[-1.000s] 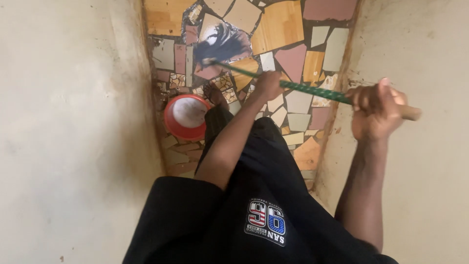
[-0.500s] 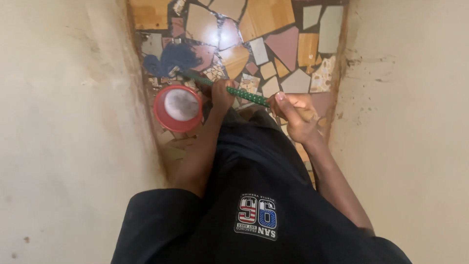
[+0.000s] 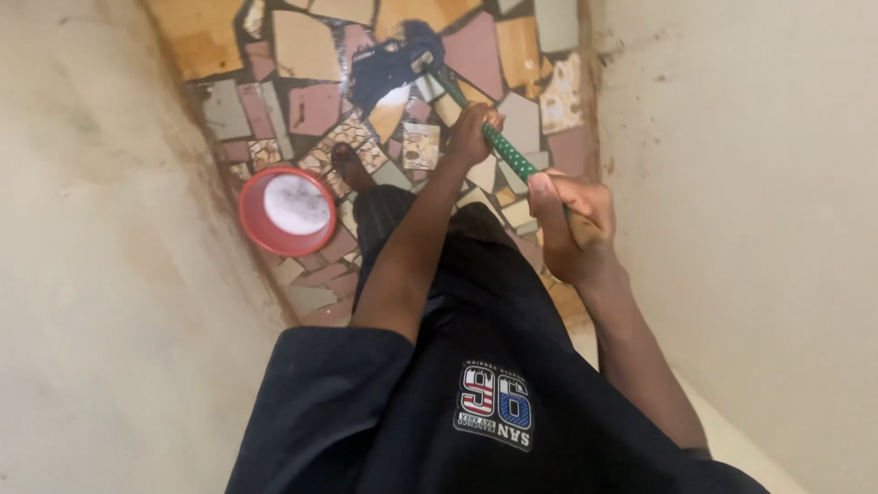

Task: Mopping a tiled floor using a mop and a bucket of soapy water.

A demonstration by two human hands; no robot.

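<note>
1. Below, the left hand is clenched around the green mop handle, lower down the shaft and closer to the mop head
2. Nearer the camera, the right hand grasps the upper end of the same handle, fingers wrapped round it and the thumb lying along the shaft
3. From the hands the handle slants up and to the left to the dark blue mop head, which lies on the mosaic tile floor
4. At the left a red bucket holding pale, cloudy liquid stands on the floor, close to the left wall
5. Just beside the bucket, a bare foot rests on the tiles, and a right wall closes the narrow space
</note>
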